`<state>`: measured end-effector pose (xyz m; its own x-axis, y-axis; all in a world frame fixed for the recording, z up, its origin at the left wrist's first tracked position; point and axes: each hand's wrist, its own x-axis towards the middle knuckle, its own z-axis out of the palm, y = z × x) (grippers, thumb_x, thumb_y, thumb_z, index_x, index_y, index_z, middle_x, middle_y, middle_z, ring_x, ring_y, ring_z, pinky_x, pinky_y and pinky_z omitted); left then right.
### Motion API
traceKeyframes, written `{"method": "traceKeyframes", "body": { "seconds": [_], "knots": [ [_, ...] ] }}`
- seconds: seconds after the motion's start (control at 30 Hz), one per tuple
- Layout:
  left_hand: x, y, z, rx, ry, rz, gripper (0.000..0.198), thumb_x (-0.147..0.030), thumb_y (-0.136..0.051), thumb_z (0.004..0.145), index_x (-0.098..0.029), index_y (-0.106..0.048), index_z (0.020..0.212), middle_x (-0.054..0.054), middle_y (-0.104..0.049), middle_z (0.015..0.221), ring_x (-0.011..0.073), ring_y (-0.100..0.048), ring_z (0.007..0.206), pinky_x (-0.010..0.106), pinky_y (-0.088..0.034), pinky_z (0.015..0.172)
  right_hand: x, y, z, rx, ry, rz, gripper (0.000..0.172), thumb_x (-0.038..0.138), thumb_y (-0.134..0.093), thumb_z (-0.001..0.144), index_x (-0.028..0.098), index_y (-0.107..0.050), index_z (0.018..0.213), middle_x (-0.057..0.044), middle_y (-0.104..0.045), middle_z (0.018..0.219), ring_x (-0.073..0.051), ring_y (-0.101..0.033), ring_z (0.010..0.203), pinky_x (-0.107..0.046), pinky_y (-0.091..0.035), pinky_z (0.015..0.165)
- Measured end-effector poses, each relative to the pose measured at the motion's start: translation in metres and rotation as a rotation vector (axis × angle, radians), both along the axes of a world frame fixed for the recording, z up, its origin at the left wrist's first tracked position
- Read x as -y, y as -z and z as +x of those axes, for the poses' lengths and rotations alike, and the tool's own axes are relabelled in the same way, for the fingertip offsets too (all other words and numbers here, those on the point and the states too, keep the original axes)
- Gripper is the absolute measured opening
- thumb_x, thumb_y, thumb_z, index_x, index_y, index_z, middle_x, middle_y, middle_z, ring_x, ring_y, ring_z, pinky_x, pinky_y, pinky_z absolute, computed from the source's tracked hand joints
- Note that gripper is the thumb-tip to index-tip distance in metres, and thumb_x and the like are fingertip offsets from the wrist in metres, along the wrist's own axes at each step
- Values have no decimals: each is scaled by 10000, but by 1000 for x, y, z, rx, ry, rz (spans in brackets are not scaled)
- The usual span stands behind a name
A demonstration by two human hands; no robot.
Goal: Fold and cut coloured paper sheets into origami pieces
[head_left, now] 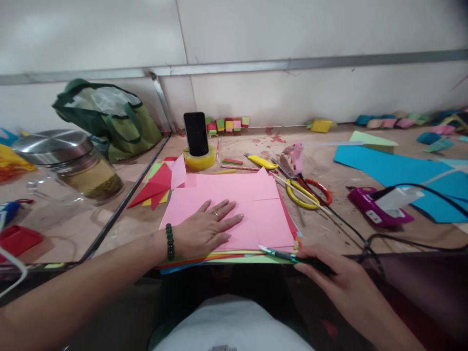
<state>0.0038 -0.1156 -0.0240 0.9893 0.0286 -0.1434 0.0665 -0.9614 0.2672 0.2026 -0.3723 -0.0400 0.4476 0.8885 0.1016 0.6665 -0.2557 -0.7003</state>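
Left hand (204, 229) flat on paper (237, 189)

In the centre of the frame, a flat rectangular pink paper sheet (197, 192) is showing soft pink above a layered paper stack (234, 257) whose edges are flashing yellow, red, light green and blue. Toward the lower right, a slim green pen (281, 254) is shading from a whitish tip into dark green, while right of centre the metal scissors (291, 187) are pairing yellow and red-orange handles. At upper left, a soft fabric bag (127, 136) is wearing olive and darker green, and at far right a wide blue paper sheet (383, 168) is glowing bright.
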Motion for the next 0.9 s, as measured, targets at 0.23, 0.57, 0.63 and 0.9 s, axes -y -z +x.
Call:
{"method": "traceKeyframes", "body": {
  "seconds": [0.23, 0.57, 0.63, 0.9],
  "knots": [
    [-1, 2, 0, 0, 1, 7, 523, -447, -233, 1006, -332, -132, 1506, 81, -44, 1593, 298, -75, 1458, 599, -95, 1116, -2, -2, 6, 11, -26, 5, 158, 387, -605, 840, 261, -675, 904, -23, -721, 912, -212, -671, 855, -317, -535, 766],
    [-1, 2, 0, 15, 1, 4, 520, -437, -259, 1006, -334, -149, 1504, 79, -59, 1593, 296, -86, 1456, 588, -85, 1123, -8, -8, 7, -10, -66, -19, 196, 418, -601, 830, 248, -687, 878, -42, -724, 889, -224, -669, 838, -327, -540, 743],
    [-1, 2, 0, 12, 1, 4, 520, -436, -258, 1006, -336, -146, 1504, 79, -58, 1593, 297, -83, 1457, 591, -88, 1122, -9, -9, 6, -16, -62, -26, 201, 425, -599, 829, 250, -688, 873, -39, -723, 881, -223, -670, 832, -324, -539, 738],
    [-1, 2, -1, 26, -2, 8, 519, -436, -258, 1004, -328, -162, 1503, 84, -71, 1591, 303, -98, 1454, 605, -98, 1114, -9, -7, 1, -15, -83, -49, 192, 415, -585, 850, 249, -674, 890, -38, -714, 881, -214, -660, 821, -323, -534, 728]
  ]
}}
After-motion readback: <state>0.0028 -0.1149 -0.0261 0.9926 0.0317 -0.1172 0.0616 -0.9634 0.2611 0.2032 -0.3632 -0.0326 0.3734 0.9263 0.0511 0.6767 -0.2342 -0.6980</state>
